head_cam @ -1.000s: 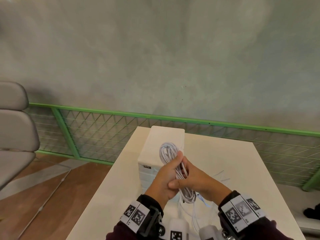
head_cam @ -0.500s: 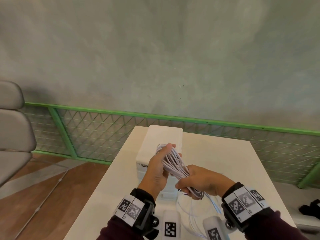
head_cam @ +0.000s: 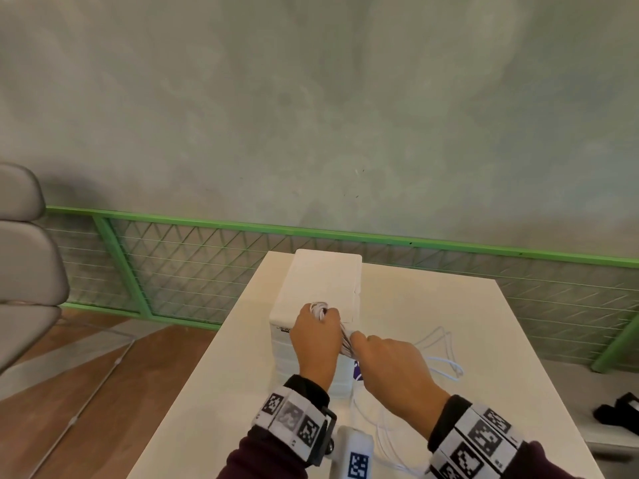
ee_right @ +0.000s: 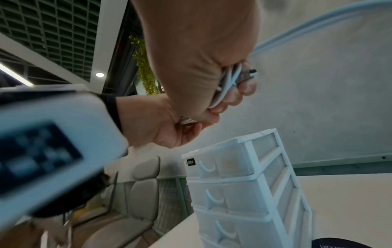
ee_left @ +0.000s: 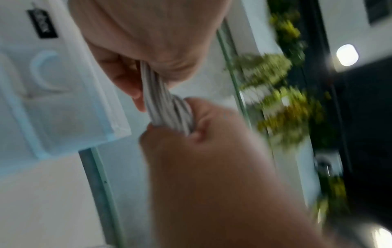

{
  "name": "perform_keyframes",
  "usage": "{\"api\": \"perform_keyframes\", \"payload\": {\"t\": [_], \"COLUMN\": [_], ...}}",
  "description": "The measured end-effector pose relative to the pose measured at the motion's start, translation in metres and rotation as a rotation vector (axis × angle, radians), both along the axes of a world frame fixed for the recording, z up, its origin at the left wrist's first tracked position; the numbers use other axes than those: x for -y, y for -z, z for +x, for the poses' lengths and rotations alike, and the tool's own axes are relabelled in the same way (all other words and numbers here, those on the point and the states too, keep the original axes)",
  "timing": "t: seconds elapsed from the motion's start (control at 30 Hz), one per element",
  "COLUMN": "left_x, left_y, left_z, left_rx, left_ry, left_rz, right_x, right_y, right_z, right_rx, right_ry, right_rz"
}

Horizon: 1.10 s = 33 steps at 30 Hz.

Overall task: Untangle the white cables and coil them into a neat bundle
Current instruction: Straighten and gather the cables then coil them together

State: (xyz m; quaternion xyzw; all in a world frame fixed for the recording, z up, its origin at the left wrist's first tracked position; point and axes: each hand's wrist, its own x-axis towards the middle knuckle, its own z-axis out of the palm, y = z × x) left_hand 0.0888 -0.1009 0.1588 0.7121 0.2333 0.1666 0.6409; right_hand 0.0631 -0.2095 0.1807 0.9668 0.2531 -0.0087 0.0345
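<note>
The white cable bundle (head_cam: 345, 341) runs as a short, twisted hank between my two fists, just above the front of the drawer unit. My left hand (head_cam: 316, 335) grips its far end, where a loop (head_cam: 318, 307) pokes out on top. My right hand (head_cam: 387, 368) grips the near end. In the left wrist view the strands (ee_left: 163, 102) pass from my left fingers (ee_left: 127, 78) into my right fist (ee_left: 201, 147). The right wrist view shows cable (ee_right: 228, 80) and a metal plug (ee_right: 252, 72) sticking out of my right hand. Loose cable (head_cam: 441, 347) trails over the table.
A white plastic drawer unit (head_cam: 323, 281) stands on the cream table (head_cam: 466, 323) right behind my hands. More loose cable (head_cam: 380, 440) lies near the front edge. A green mesh railing (head_cam: 207, 271) runs behind the table, and grey chair backs (head_cam: 24, 264) stand at the left.
The bundle has swung from upright to nearly level. My hands have dropped toward the drawer unit's top, and my right hand now grips the near end palm down.
</note>
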Motion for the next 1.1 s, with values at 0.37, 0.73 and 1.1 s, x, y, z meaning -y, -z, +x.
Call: {"api": "perform_keyframes", "payload": {"t": [0.37,0.73,1.1], "left_x": [0.009,-0.016,-0.075], "left_y": [-0.009,-0.012,-0.016], "left_z": [-0.022,-0.02,-0.018], "left_rx": [0.048,0.108,0.174], "left_ry": [0.453,0.324,0.166], "left_rz": [-0.977,-0.857,-0.917], "right_x": [0.011,0.052,0.166], "right_y": [-0.011,-0.012,-0.089], "right_z": [0.014,0.021,0.068], "right_rx": [-0.484,-0.728,-0.126], "right_ry": [0.147,0.11,0.436], "right_rz": [0.726,0.291,0.41]}}
